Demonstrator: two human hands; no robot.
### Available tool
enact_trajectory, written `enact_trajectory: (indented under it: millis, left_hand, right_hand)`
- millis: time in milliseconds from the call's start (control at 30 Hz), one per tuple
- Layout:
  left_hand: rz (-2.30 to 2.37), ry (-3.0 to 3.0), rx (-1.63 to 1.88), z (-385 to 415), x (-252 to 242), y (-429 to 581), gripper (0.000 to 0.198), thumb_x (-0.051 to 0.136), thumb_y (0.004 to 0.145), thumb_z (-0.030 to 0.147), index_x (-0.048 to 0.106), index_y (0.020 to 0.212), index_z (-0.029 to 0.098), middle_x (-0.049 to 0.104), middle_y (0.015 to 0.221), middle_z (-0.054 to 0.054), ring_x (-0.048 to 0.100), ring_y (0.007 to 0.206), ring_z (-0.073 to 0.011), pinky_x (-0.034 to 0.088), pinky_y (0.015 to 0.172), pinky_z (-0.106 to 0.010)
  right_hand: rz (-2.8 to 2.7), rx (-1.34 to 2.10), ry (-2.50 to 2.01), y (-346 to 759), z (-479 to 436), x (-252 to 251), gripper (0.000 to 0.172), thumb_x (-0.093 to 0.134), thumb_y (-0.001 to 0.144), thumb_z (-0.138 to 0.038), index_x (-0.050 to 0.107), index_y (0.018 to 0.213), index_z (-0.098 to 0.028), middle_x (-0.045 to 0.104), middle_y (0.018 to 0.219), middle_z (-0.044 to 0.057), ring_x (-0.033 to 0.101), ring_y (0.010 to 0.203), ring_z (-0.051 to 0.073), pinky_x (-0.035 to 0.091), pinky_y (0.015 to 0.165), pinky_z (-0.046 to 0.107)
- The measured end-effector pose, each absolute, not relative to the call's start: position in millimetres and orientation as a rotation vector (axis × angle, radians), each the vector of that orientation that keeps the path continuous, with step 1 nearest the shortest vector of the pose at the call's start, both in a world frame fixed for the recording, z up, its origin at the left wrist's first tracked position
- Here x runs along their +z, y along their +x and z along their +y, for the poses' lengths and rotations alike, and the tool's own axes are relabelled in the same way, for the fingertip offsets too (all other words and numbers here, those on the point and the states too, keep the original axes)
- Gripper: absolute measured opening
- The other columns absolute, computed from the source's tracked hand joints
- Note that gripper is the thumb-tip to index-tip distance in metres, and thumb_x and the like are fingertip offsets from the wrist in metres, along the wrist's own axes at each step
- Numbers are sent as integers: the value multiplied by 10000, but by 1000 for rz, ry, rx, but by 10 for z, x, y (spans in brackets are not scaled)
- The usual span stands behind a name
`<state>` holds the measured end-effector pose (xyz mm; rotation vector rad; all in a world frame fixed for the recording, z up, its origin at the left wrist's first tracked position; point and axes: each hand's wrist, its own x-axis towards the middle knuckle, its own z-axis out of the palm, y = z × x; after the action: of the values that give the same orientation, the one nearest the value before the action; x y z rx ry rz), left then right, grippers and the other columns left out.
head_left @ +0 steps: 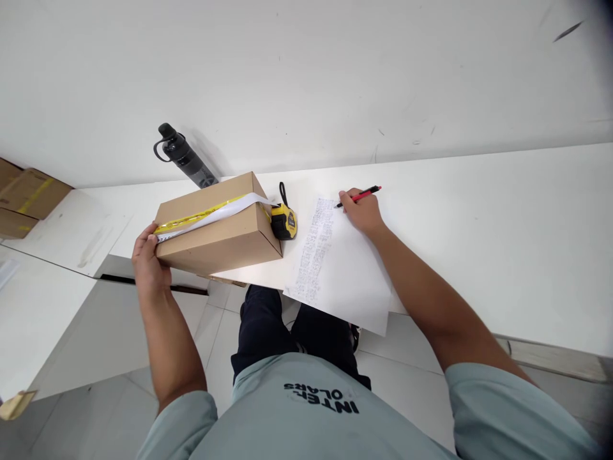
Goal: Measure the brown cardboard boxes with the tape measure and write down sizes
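Holding box [215, 248] at its left end, left hand [150, 257] likely steadies it and the strip [245, 203]; right hand [363, 211] pinches pen [368, 192] low, tip at paper [354, 275], probably for control.

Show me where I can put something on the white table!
The table is barest on the right, between the right forearm and wall. A narrow strip separates tape measure from paper. It's crowded where box, bottle and tape measure bunch.
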<state>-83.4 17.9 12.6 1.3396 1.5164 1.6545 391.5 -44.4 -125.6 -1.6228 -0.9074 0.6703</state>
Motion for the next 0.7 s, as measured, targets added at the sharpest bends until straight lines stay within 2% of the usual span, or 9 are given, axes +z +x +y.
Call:
enact_trajectory:
  millis: [200, 333, 533, 700]
  left_hand:
    - [1419, 1289, 1674, 139, 162, -807, 303, 776, 771, 313, 744, 1054, 208, 762, 1243, -28, 638, 1245, -222, 501, 1146, -348]
    - [1424, 1296, 1656, 154, 151, -826, 324, 748, 783, 316, 742, 1082, 192, 755, 1242, -47, 640, 1223, -220, 486, 1150, -346]
    - [1382, 1232, 1704, 181, 121, -842, 448, 827, 645, 362, 789, 1053, 180, 763, 1189, -63, 660, 1128, -207, 520, 1069, -319]
    - [1335, 1217, 1721, 167, 112, -827, 413, 853, 632, 352, 810, 1013, 197, 773, 1200, -65, 656, 1174, -224, 475, 1149, -357]
  right_hand:
    - [-889, 712, -1680, 3890, -474, -1143, 388, 621, 967, -324, 525, 602, -234, 583, 620, 0, 505, 611, 154, 405, 608, 315]
    - [-876, 709, -1666, 3891, -489, -1135, 384, 616, 961, -330, 524, 601, -233, 577, 615, 2, 492, 610, 154, 390, 596, 312]
    - [-889, 702, -1653, 3893, -518, -1154, 361, 627, 948, -337, 525, 619, -226, 580, 608, -5, 481, 598, 140, 371, 588, 299]
    - [-900, 689, -1663, 3889, -529, -1140, 379, 617, 946, -315, 512, 592, -225, 577, 597, -2, 476, 601, 141, 373, 595, 302]
